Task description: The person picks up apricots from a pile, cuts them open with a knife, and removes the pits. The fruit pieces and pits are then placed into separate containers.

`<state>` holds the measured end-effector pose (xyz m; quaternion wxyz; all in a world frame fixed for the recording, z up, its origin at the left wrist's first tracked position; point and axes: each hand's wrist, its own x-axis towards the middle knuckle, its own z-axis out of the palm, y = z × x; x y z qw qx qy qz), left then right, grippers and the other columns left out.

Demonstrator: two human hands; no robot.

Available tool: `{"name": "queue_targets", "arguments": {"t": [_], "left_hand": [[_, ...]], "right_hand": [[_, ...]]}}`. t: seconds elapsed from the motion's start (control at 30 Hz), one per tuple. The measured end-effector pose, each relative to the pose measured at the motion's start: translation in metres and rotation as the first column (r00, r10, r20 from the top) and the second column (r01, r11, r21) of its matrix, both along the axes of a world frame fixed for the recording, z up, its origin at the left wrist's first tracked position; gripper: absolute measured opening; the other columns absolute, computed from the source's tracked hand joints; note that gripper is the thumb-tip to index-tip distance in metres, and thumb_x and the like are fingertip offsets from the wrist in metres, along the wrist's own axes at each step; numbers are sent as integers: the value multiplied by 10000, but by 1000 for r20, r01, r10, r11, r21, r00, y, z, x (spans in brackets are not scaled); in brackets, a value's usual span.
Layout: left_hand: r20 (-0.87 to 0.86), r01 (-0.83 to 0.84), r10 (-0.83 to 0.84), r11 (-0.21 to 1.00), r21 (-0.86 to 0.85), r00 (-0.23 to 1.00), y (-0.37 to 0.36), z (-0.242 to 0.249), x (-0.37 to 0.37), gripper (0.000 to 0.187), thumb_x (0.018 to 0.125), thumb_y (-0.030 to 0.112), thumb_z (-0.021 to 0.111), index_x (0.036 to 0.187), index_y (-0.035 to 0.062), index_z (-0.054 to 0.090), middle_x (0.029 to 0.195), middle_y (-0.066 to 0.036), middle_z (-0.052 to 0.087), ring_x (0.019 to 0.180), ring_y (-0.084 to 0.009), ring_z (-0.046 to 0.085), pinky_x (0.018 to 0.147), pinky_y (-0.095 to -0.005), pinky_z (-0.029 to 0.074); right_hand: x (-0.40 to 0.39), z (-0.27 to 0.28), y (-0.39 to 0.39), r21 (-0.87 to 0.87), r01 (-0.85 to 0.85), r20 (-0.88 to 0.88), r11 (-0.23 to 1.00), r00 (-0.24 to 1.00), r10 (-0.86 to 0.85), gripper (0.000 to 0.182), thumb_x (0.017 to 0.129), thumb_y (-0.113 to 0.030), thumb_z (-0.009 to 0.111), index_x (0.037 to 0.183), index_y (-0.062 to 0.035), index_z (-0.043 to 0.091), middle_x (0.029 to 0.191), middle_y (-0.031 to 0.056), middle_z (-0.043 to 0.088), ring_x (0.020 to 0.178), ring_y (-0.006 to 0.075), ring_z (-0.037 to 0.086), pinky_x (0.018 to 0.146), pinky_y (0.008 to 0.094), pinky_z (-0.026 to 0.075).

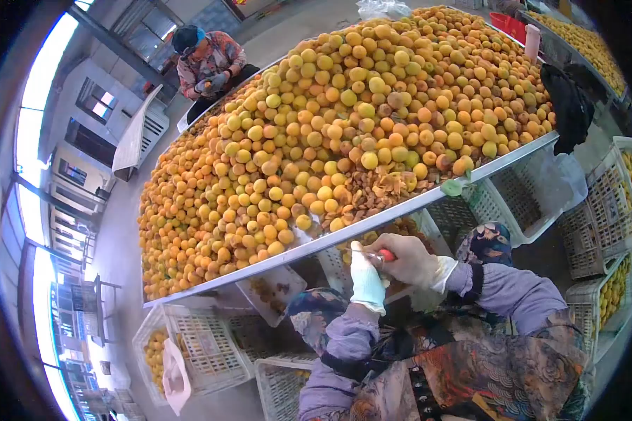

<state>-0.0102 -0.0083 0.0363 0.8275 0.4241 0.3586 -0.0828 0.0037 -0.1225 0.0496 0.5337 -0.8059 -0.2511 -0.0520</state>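
Note:
My right hand (409, 261), in a pale glove, is closed around the red handle of a small knife (387, 255). The blade end meets my left hand (368, 278), which wears a white glove with its thumb pointing up. The left fingers are curled, and whatever they hold is hidden from this angle. Both hands are close together, just outside the metal rim (316, 244) of a big table. On it a large heap of yellow-orange apricots (344, 105) is piled. Near my hands lie brown pits and opened apricot pieces (390, 185).
Across the heap sits a person (207, 67) in a patterned top, hands together. White plastic crates (203, 344) stand below the table, more crates (588, 210) at right. A pink cup (532, 42) and a black cloth (567, 105) are at the table's far right end.

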Motion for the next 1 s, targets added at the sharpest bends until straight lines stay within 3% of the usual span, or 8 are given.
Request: {"name": "queue_targets", "arguments": {"t": [0.1, 0.27, 0.37, 0.43, 0.47, 0.7, 0.83, 1.0], "left_hand": [[13, 186, -190, 971, 152, 982, 8, 2, -8, 507, 897, 566, 352, 898, 98, 546, 606, -13, 487, 419, -129, 435, 329, -273, 319], [143, 278, -403, 809, 519, 904, 11, -18, -14, 344, 946, 371, 396, 972, 56, 532, 688, -33, 508, 457, -115, 481, 376, -238, 398], [45, 388, -517, 695, 605, 855, 23, -12, -14, 354, 910, 327, 490, 1135, 57, 536, 907, -88, 593, 705, -170, 607, 612, -281, 518], [-69, 122, -654, 37, 992, 754, 35, -4, -15, 454, 866, 308, 556, 1229, 43, 496, 1052, -131, 608, 936, -225, 605, 837, -319, 479], [-78, 204, -635, 127, 971, 769, 44, 4, -15, 491, 832, 284, 595, 1244, 36, 493, 1137, -155, 589, 1092, -244, 546, 956, -324, 398], [234, -37, -446, 407, 912, 864, 128, 60, 64, 318, 834, 187, 590, 1098, 10, 567, 1017, -150, 613, 948, -229, 590, 837, -316, 456], [204, -232, -452, -6, 973, 868, 185, 42, 150, 481, 802, 283, 624, 1193, 29, 507, 1142, -166, 556, 1074, -282, 534, 905, -366, 426], [-60, -79, -336, -386, 919, 940, 185, 55, 227, 672, 774, 398, 610, 1327, 103, 367, 1290, -193, 418, 1105, -360, 481, 915, -447, 403]], "right_hand": [[21, -2, 10, 209, 293, -441, 933, 880, -178, 180, 796, -190, 651, 875, -54, 563, 728, 135, 584, 619, 270, 557, 604, 350, 470], [44, 27, 18, 48, 283, -359, 958, 900, -248, 299, 792, -236, 668, 758, -26, 459, 648, 104, 514, 622, 230, 515, 605, 353, 446], [81, 14, 20, 121, 236, -347, 964, 920, -181, 268, 802, -189, 663, 977, -7, 576, 763, 69, 601, 708, 147, 569, 649, 283, 474], [82, 25, 17, 155, 257, -368, 954, 911, -186, 314, 788, -209, 677, 1016, -19, 576, 788, 86, 612, 733, 173, 579, 666, 305, 474], [85, 29, 16, 187, 284, -379, 940, 904, -197, 362, 774, -228, 691, 1055, -30, 577, 813, 102, 623, 759, 200, 589, 684, 327, 475], [65, 50, -18, 409, 236, -784, 882, 586, 206, 200, 865, -279, 595, 878, -80, 578, 565, -21, 484, 392, 67, 433, 336, 212, 306], [41, 60, -55, 395, 202, -816, 896, 526, 241, 256, 887, -317, 528, 934, -73, 589, 587, -26, 517, 405, 58, 439, 362, 194, 315], [36, 53, -82, 405, 157, -835, 901, 465, 294, 276, 907, -219, 452, 1087, -48, 572, 662, 25, 578, 448, 93, 492, 408, 208, 393]]}}
